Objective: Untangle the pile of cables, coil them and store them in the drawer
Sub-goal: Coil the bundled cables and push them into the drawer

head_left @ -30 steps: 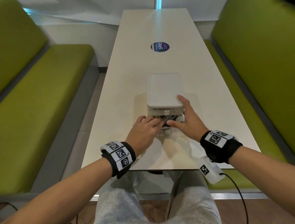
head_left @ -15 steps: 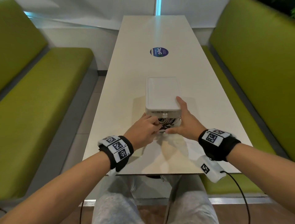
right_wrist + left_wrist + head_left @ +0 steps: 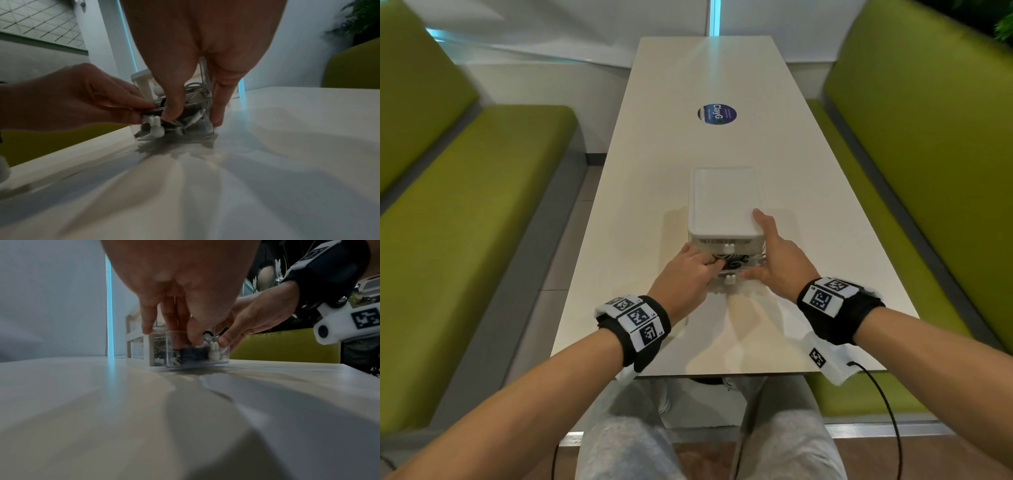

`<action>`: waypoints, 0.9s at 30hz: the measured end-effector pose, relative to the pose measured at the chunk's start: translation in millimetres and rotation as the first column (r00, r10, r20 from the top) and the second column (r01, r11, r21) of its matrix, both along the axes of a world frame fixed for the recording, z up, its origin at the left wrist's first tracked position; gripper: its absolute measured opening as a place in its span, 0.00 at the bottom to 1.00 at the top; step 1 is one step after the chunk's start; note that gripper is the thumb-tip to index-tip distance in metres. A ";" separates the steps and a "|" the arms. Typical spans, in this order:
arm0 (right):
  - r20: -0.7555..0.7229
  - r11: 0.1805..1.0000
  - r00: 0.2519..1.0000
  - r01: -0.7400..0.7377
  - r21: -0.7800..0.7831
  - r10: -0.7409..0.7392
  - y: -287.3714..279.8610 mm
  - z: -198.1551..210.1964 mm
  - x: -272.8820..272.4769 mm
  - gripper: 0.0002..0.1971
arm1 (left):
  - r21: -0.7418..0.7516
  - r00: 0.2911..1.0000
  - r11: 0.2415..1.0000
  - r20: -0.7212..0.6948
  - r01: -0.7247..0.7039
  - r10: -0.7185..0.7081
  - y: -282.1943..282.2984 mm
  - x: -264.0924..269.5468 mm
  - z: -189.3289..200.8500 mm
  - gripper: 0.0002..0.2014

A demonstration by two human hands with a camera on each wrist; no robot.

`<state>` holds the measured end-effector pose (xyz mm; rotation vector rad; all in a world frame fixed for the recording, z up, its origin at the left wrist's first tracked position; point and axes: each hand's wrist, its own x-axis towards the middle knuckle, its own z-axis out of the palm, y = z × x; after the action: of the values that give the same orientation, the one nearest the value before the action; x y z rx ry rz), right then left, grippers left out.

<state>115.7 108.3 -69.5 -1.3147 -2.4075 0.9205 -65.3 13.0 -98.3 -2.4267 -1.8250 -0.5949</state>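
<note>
A small white drawer unit [image 3: 726, 202] stands on the table. Its clear bottom drawer [image 3: 722, 275] is pulled out a little and has a white rabbit-shaped knob [image 3: 156, 128]. Black and white cables [image 3: 185, 125] lie bundled inside. My left hand [image 3: 714, 265] reaches into the drawer from the left, its fingers curled on a black cable at the rim [image 3: 152, 109]. My right hand [image 3: 758, 248] is spread, with the thumb [image 3: 224, 342] on the drawer's front edge and straight fingers [image 3: 218, 113] along the unit's right side.
The long white table [image 3: 688, 102] carries a round blue sticker [image 3: 717, 114] beyond the unit. Green benches run along the left [image 3: 465, 205] and right [image 3: 928, 171]. The table's near edge is just behind my wrists.
My left fingers have curled deeper into the drawer onto the cables. The right hand has stayed put against the unit. The head view has shifted a little.
</note>
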 end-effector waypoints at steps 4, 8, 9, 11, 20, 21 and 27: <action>-0.055 0.999 0.998 -0.010 -0.048 0.007 -0.9 1.7 1.5 0.50 | -0.008 1.000 1.000 -0.027 0.005 -0.006 -2.3 -2.0 -3.4 0.15; -0.076 0.998 0.995 0.061 0.016 -0.059 -2.1 -3.4 -5.9 0.39 | 0.003 0.977 1.000 -0.211 -0.024 0.024 -2.1 3.9 -7.4 0.17; -0.071 0.996 0.995 0.075 0.040 -0.072 -1.8 -4.9 -7.3 0.38 | -0.007 0.973 0.999 -0.230 -0.037 0.034 -3.1 5.8 -6.8 0.16; -0.043 0.992 0.994 0.099 0.081 -0.096 -1.8 -7.7 -8.2 0.37 | -0.009 0.974 0.998 -0.221 -0.061 0.057 -5.5 10.6 -3.7 0.12; -0.039 1.000 0.999 -0.017 -0.011 0.016 13.1 -7.8 11.1 0.35 | -0.241 0.937 0.906 -0.110 -0.349 0.331 12.0 24.4 19.4 0.17; -0.024 1.000 0.999 -0.027 0.000 0.027 15.3 -7.2 14.0 0.35 | -0.243 0.938 0.906 -0.084 -0.347 0.337 12.3 22.4 18.0 0.16; -0.059 0.999 0.998 -0.027 0.021 0.028 11.7 -2.6 14.9 0.36 | -0.169 0.951 0.936 -0.050 -0.310 0.306 11.5 20.9 14.4 0.13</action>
<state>130.6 120.0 -72.1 -1.2324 -2.3897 0.9270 -44.4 24.6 -84.0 -2.1586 -2.2727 -0.3931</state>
